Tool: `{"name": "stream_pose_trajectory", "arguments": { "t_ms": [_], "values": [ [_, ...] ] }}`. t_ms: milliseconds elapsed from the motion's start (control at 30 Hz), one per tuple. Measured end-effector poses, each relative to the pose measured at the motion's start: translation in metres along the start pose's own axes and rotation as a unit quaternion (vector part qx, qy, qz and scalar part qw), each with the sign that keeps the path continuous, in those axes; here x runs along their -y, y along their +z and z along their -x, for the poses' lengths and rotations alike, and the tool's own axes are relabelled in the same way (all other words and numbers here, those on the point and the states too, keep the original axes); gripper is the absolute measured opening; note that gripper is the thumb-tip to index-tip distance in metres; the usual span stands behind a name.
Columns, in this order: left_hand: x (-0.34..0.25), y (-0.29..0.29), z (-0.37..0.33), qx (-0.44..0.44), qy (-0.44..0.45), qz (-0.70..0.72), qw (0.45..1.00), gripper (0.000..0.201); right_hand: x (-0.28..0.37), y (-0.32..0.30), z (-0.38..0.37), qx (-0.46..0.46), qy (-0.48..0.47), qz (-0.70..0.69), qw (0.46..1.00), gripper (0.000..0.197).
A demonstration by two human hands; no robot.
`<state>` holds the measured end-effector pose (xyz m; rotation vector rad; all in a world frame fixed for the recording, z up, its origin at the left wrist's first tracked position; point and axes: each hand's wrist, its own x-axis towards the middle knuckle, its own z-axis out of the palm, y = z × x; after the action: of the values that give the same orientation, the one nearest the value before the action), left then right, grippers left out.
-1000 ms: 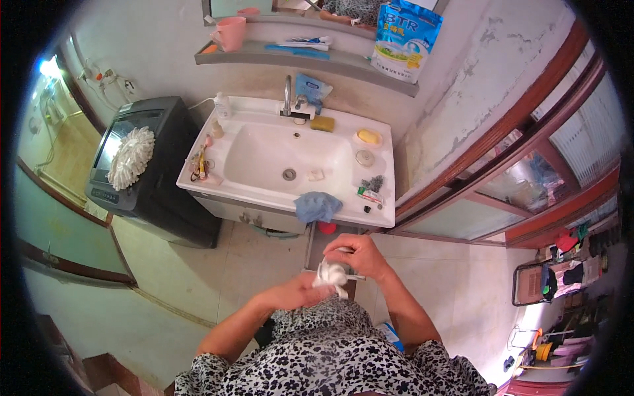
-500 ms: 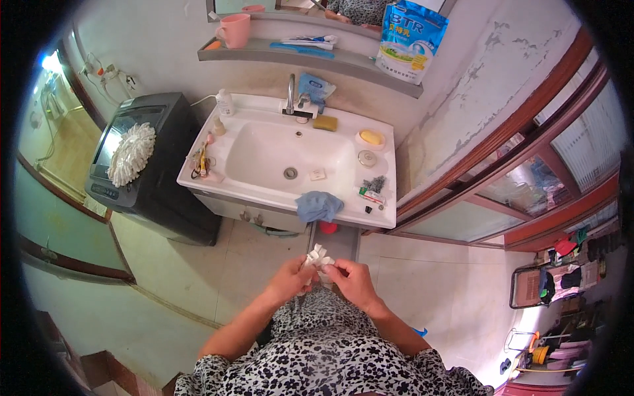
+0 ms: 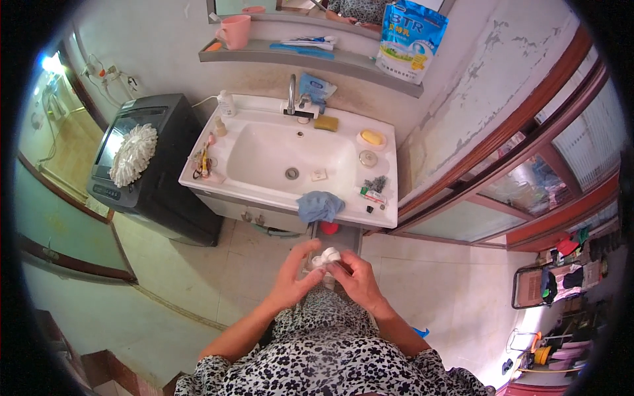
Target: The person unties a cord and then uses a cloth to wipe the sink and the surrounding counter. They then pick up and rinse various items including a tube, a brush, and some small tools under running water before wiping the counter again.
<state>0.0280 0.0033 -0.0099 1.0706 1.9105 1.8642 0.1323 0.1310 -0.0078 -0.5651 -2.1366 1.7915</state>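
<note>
In front of my waist, my right hand pinches a small white bundle of soft looped or rolled strips; its exact kind does not show. Close on its left is my left hand, with thumb and fingers stretched apart around that side and the thumb tip near the bundle's lower edge. Part of the bundle is covered by my right fingers. Just beyond my hands, a blue cloth drapes over the front rim of the white washbasin.
A dark washing machine at the left bears a white ruffled pad. Around the basin are a faucet, a sponge, a soap dish and a tube. The shelf above holds a pink mug and a blue pouch.
My left fingers have come off the white bundle and spread apart. The bundle now looks rounder, with fewer ends sticking out, and sits more in my right hand.
</note>
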Motion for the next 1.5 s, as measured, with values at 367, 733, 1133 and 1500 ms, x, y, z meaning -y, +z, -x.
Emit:
{"name": "stream_pose_trajectory", "arguments": {
  "t_ms": [367, 733, 1133, 1500],
  "values": [
    [0.01, 0.002, -0.002, -0.018, -0.156, 0.2, 0.967, 0.032, 0.029, -0.01, 0.01, -0.039, 0.019, 0.008, 0.999, 0.016],
    [-0.009, 0.01, -0.01, -0.029, -0.289, 0.404, 0.868, 0.021, 0.028, -0.014, 0.005, -0.005, -0.183, 0.026, 0.983, 0.023],
    [-0.009, 0.022, -0.005, -0.075, -0.273, 0.382, 0.88, 0.021, 0.028, -0.003, 0.007, -0.023, 0.006, -0.189, 0.982, 0.014],
    [-0.007, 0.02, 0.003, -0.065, -0.106, 0.134, 0.983, 0.021, 0.034, 0.003, 0.008, -0.103, 0.049, -0.106, 0.988, 0.011]
  ]
}}
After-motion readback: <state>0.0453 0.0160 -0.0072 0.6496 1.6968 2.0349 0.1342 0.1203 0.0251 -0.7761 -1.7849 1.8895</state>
